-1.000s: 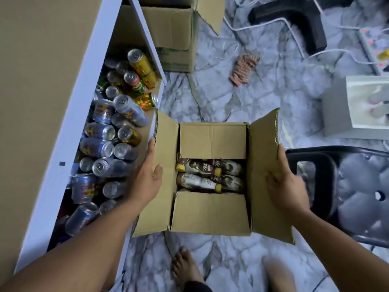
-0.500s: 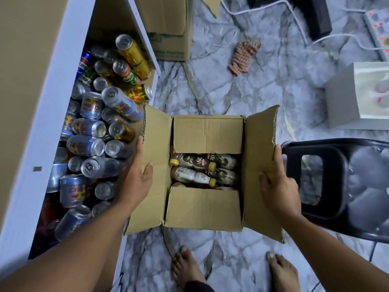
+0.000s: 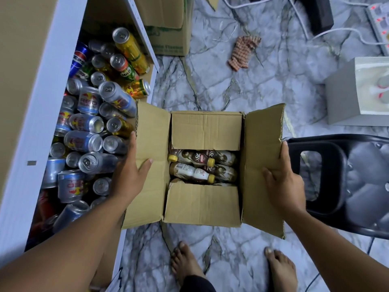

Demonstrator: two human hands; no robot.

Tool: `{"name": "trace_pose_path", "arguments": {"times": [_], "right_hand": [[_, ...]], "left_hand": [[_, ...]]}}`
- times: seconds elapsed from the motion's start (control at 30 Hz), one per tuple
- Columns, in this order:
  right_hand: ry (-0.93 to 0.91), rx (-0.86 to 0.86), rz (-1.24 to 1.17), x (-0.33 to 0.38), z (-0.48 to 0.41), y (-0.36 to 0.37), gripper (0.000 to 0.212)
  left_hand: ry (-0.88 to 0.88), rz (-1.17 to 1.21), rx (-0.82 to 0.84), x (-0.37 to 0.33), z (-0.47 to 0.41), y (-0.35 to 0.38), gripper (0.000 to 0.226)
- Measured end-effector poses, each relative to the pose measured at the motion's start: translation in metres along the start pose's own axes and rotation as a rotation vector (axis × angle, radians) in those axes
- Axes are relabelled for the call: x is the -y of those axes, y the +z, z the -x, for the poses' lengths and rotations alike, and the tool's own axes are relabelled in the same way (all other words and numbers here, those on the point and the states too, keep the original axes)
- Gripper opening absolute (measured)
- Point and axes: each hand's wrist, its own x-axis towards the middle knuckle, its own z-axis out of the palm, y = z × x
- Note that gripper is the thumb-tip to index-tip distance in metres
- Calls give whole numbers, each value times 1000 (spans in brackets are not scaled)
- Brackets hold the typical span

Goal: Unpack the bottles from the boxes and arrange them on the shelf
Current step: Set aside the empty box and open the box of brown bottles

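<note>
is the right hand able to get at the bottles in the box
Probably yes: the box is open and the bottles lie uncovered between its flaps; the right hand only has to release the right flap it grips.

The open cardboard box [image 3: 202, 205] sits on the floor [image 3: 210, 85], just ahead of the person's bare feet [image 3: 185, 264], with bottles [image 3: 191, 172] lying on their sides inside it. The left hand [image 3: 130, 171] holds its left flap and the right hand [image 3: 282, 175] its right flap. The shelf [image 3: 37, 114], heaped with cans [image 3: 88, 142], stands close on the left, and a chair [image 3: 336, 175] is just right. Behind lie a second cardboard box [image 3: 168, 24], a cloth [image 3: 244, 52] and a power strip [image 3: 379, 22].
</note>
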Motion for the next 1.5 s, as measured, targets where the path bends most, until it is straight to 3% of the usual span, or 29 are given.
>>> {"name": "trace_pose_path", "arguments": {"times": [0.53,0.63,0.73,0.93,1.17,1.33,1.5], "right_hand": [[6,-63,96,-17,5,-5,83],[32,-59,208,-20,-2,-4,88],[-69,-54,355,-27,-7,3,89],[-22,236,-18,-6,-14,41,95],[71,196,-128,-10,-27,88,81],[30,109,-106,-8,-25,98,73],[56,88,-59,-4,-24,100,72]], "left_hand": [[77,103,2,-8,-3,6,94],[2,-41,22,-5,-7,8,101],[-10,-253,14,-1,-12,14,104],[3,-280,122,14,-24,34,104],[-21,8,371,-4,-25,80,94],[38,57,149,-10,-22,109,96],[57,48,138,-7,-23,104,92]]}}
